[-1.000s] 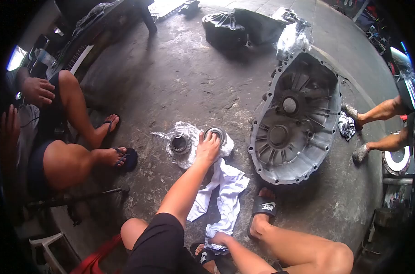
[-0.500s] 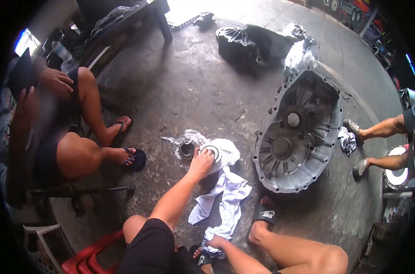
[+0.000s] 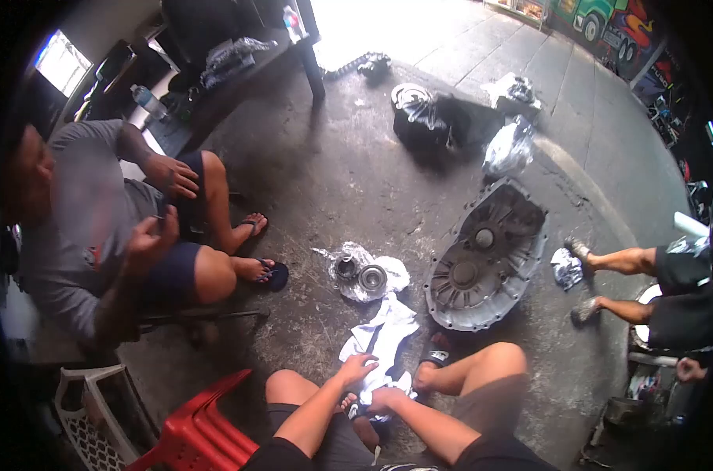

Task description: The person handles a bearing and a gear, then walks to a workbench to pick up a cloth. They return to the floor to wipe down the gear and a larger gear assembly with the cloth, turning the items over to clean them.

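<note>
A crumpled white cloth (image 3: 384,337) hangs between my knees and stretches out over the floor. My right hand (image 3: 383,399) is closed on its near, bunched end. Against the left edge of the cloth is my left hand (image 3: 358,369), its fingers stretched out and holding nothing that I can see. Farther out, a round metal bearing (image 3: 372,277) and a darker ring-shaped part (image 3: 345,268) sit side by side on clear plastic wrapping (image 3: 396,272). Neither hand touches these parts.
A large metal gearbox housing (image 3: 490,275) lies right of the bearing. One person (image 3: 97,235) sits at left; another person's legs (image 3: 627,259) show at right. Red chairs (image 3: 203,420) stand near my left leg. Wrapped parts (image 3: 507,147) and a dark casing (image 3: 423,118) lie farther back.
My left hand has let go of the bearing and come back to the cloth. My right hand stays on the cloth. The view has tilted up and shifted left.
</note>
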The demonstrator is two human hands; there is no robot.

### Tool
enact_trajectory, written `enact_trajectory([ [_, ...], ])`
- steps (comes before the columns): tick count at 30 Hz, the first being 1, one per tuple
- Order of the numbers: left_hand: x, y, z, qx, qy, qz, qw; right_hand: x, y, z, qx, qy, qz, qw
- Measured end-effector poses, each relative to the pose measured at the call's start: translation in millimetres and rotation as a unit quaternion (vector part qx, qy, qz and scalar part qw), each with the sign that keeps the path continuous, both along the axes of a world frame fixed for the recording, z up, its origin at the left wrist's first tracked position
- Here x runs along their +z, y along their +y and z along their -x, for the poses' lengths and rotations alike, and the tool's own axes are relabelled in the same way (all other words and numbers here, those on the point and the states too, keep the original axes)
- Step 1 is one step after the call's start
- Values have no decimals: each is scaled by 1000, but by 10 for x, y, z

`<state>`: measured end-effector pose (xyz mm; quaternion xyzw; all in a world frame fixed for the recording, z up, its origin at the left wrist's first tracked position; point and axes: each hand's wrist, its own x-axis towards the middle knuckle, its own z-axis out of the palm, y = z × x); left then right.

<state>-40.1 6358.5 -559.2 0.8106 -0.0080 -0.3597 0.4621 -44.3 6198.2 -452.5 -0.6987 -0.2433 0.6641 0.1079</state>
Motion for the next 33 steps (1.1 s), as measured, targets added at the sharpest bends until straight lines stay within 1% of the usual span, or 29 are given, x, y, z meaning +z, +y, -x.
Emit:
enact_trajectory([
  [1, 481, -64, 38, 41, 3, 113, 993, 683, 13, -156, 13, -22, -30, 999],
  [2, 1050, -139, -46, 82, 31, 206, 975, 991, 12, -168, 55, -1, -86, 995],
  [3, 1595, -206, -184, 120, 56, 295, 946, 1786, -27, -340, 54, -19, -118, 991],
  [4, 2093, -254, -288, 106, 81, 367, 920, 2678, -100, -586, 23, -30, -116, 993],
  [5, 2654, -274, -306, 98, 140, 337, 926, 3483, -207, -758, -8, -37, -117, 992],
  [7, 3583, -286, -116, 122, 294, 344, 883, 4570, -484, -953, -60, -80, -86, 991],
  [9, 3860, -247, 388, 261, 433, 360, 784, 5424, -779, -1047, -228, -146, -191, 944],
  [10, 4501, -196, 470, 215, 319, 355, 852, 5772, -879, -1054, -339, -144, -264, 892],
  [11, 5110, -125, 585, 163, 202, 341, 904, 6073, -943, -1021, -444, -134, -332, 821],
  [12, 5353, -37, 699, 63, 131, 287, 947, 6337, -990, -957, -491, -162, -368, 773],
  [13, 5556, 3, 856, -36, 61, 231, 970, 6575, -1011, -842, -534, -189, -397, 722],
  [14, 6108, 66, 737, -115, 40, 179, 976, 6874, -998, -678, -564, -197, -392, 699],
  [15, 6056, 97, 810, -114, 5, 194, 974, 7130, -949, -472, -596, -204, -386, 674],
  [16, 5828, 125, 833, -114, -28, 209, 971, 7197, -846, -254, -617, -185, -413, 643],
  [17, 5752, 175, 924, -111, -61, 225, 966, 7200, -744, -16, -636, -165, -439, 614],
  [18, 6082, 260, 991, -16, 30, 287, 957, 7316, -615, 124, -584, -228, -437, 645],
  [19, 6544, 360, 932, 73, 119, 341, 930, 7433, -485, 261, -531, -292, -434, 667],
  [20, 6961, 385, 935, 31, 8, 318, 948, 7649, -280, 303, -388, -429, -381, 721],
  [21, 7215, 347, 962, -15, -163, 280, 946, 7475, -174, 509, -392, -458, -357, 713],
  [22, 7469, 308, 991, -32, -335, 216, 917, 7301, -69, 717, -396, -486, -332, 704],
  [23, 7719, 291, 967, 6, -275, 247, 929, 7129, 36, 925, -400, -513, -306, 695],
  [24, 7969, 275, 944, 50, -216, 278, 935, 7282, 140, 1042, -401, -506, -244, 723],
  [25, 8224, 259, 945, 145, 151, 389, 897, 7422, 209, 1132, -398, -498, -182, 748],
  [26, 8061, 252, 1036, 162, 156, 432, 873, 7397, 219, 1214, -487, -381, -161, 769],
  [27, 8091, 249, 1097, 155, 168, 464, 856, 7399, 141, 1326, -543, -296, -220, 755],
  [29, 8214, 243, 1127, 141, 192, 524, 818, 7397, -223, 1491, -629, -113, -328, 696],
  [30, 8364, 214, 1173, 153, 159, 553, 803, 7557, -388, 1528, -638, -95, -347, 681],
  [31, 8310, 193, 1255, 163, 173, 519, 821, 7709, -577, 1563, -646, -77, -367, 665],
  [33, 8154, 158, 1375, 177, 199, 446, 854, 7355, -1185, 1691, -681, -48, -423, 596],
])
